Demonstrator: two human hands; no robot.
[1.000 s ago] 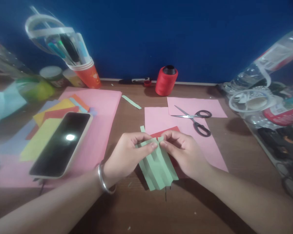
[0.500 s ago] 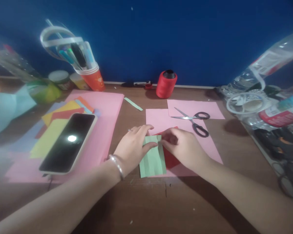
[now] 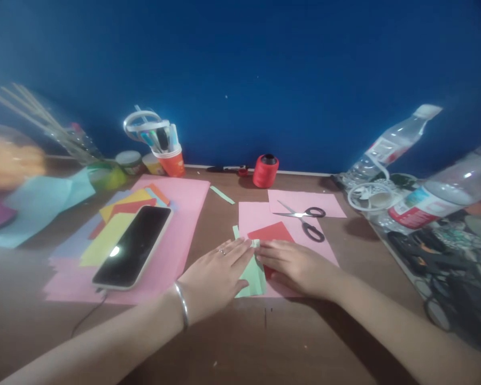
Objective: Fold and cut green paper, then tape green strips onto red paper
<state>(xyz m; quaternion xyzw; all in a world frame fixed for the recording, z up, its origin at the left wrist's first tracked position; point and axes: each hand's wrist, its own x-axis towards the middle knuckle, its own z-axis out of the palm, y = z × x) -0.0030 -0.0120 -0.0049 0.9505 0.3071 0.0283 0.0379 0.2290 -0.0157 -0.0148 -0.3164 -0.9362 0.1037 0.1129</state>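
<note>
Green paper [image 3: 257,279], long axis pointing away, lies partly under the flat left hand [image 3: 215,274], flattened right hand [image 3: 299,266] at its right edge, neither gripping.

The one view looks from the person's head, over the near side of the worktop [image 3: 240,347], facing forward and down to the far edge, where the blue wall [image 3: 240,80] rises. It sits near the left hand [image 3: 218,275] and right hand [image 3: 299,266], seen from above and behind, and spans widely from the phone [image 3: 134,248] leftward to a bottle [image 3: 428,203] toward the right edge.
</note>
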